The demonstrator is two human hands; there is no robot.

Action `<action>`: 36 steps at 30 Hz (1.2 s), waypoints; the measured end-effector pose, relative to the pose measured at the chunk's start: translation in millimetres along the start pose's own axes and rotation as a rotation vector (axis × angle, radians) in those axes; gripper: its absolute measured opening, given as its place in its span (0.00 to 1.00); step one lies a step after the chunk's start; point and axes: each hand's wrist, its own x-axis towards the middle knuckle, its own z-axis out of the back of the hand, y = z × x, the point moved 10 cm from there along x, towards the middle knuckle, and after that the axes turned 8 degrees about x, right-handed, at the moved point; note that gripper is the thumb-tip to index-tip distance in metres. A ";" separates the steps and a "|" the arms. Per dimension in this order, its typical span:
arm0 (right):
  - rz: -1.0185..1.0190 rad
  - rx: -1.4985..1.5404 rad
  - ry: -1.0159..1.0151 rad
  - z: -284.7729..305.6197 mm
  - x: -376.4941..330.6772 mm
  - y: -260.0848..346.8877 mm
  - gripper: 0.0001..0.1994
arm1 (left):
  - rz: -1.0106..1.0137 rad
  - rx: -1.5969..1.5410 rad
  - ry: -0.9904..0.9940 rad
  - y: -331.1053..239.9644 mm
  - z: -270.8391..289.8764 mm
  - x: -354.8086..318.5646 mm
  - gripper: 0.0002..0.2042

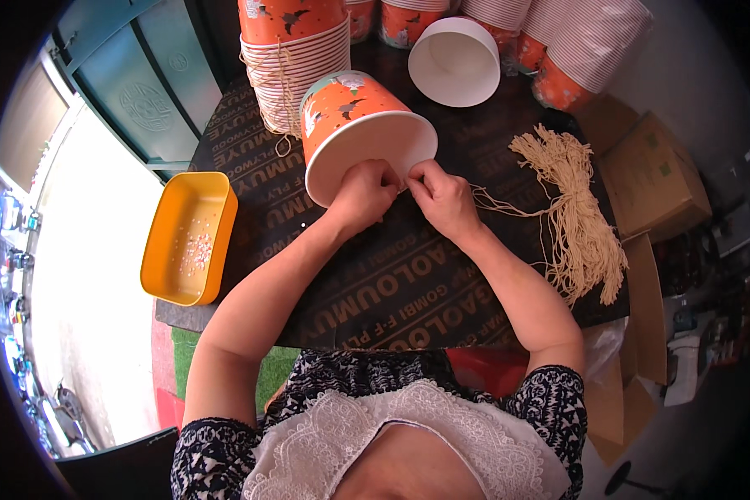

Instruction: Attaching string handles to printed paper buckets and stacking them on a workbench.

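Observation:
An orange paper bucket (350, 112) with a printed pattern lies tipped on the table, its white open mouth turned toward me. Inside the mouth, at the lower rim, is my left hand (365, 196); its fingers are curled closed, and what they grip is hidden. Close beside it, my right hand (446, 198) pinches at the rim's right edge. Thin beige cord (500, 202) trails from next to this hand toward a thick bundle of beige cords (579, 217) on the right. The pinched end itself is too small to make out.
A tall stack of orange buckets (296, 75) with cords hanging from it stands behind. An open white bucket (454, 62) and wrapped bucket stacks (587, 50) are farther right. A yellow bin (225, 225) holding small pale bits stands left. Cardboard boxes (654, 179) flank the dark table's (375, 292) right edge.

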 end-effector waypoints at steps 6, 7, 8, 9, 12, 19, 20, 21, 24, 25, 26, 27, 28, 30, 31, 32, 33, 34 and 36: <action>-0.023 -0.046 0.015 -0.5 -0.9 -2.3 0.07 | 0.141 -0.104 0.142 9.4 -10.0 -1.1 0.06; -0.020 -0.061 0.017 -0.7 -0.7 -2.1 0.07 | 0.150 -0.119 0.146 9.1 -10.2 -1.4 0.06; -0.021 -0.061 0.018 -1.1 -0.6 -2.6 0.07 | 0.158 -0.134 0.150 9.1 -10.5 -1.7 0.06; -0.002 -0.055 0.014 -0.9 -0.5 -1.1 0.06 | 0.160 -0.135 0.150 9.1 -10.7 -1.7 0.06; 0.026 -0.055 0.011 -0.2 -0.3 3.6 0.06 | 0.160 -0.162 0.149 8.7 -10.8 -1.9 0.06; 0.101 -0.085 0.017 -1.9 -0.6 14.6 0.06 | 0.173 -0.184 0.147 8.7 -11.5 -2.8 0.07; 0.101 -0.086 0.015 -1.3 -0.7 14.6 0.06 | 0.179 -0.180 0.155 8.4 -12.6 -2.6 0.07; 0.131 -0.108 0.019 -1.7 -0.9 17.7 0.06 | 0.178 -0.180 0.156 7.6 -12.9 -2.5 0.07; 0.208 -0.164 0.015 -3.7 -1.5 24.6 0.05 | 0.172 -0.172 0.157 6.7 -13.1 -2.6 0.08; 0.255 -0.202 0.008 -4.1 -2.5 28.8 0.04 | 0.177 -0.173 0.150 6.9 -12.5 -2.7 0.08; 0.254 -0.202 0.007 -4.2 -3.1 27.9 0.04 | 0.181 -0.174 0.142 7.1 -12.0 -2.7 0.08; 0.274 -0.230 0.014 -5.5 -4.4 28.5 0.04 | 0.181 -0.174 0.143 6.4 -11.8 -2.7 0.08; 0.295 -0.257 0.021 -7.3 -5.4 29.6 0.05 | 0.184 -0.176 0.141 6.4 -11.0 -2.9 0.08; 0.301 -0.259 0.038 -9.1 -6.6 31.1 0.05 | 0.188 -0.177 0.139 7.9 -10.2 -2.7 0.08; 0.307 -0.263 0.056 -10.7 -7.4 32.0 0.06 | 0.199 -0.196 0.156 10.3 -12.0 -2.4 0.08; 0.307 -0.263 0.056 -10.9 -7.6 32.3 0.06 | 0.209 -0.215 0.172 12.4 -13.5 -2.3 0.07; 0.306 -0.258 0.059 -11.7 -7.6 32.6 0.06 | 0.209 -0.215 0.172 13.7 -13.1 -1.9 0.07; 0.304 -0.255 0.060 -11.8 -7.7 32.9 0.06 | 0.204 -0.242 0.185 13.3 -14.1 -1.5 0.07; 0.296 -0.258 0.057 -12.1 -8.4 30.9 0.06 | 0.198 -0.270 0.200 14.0 -15.8 -1.0 0.07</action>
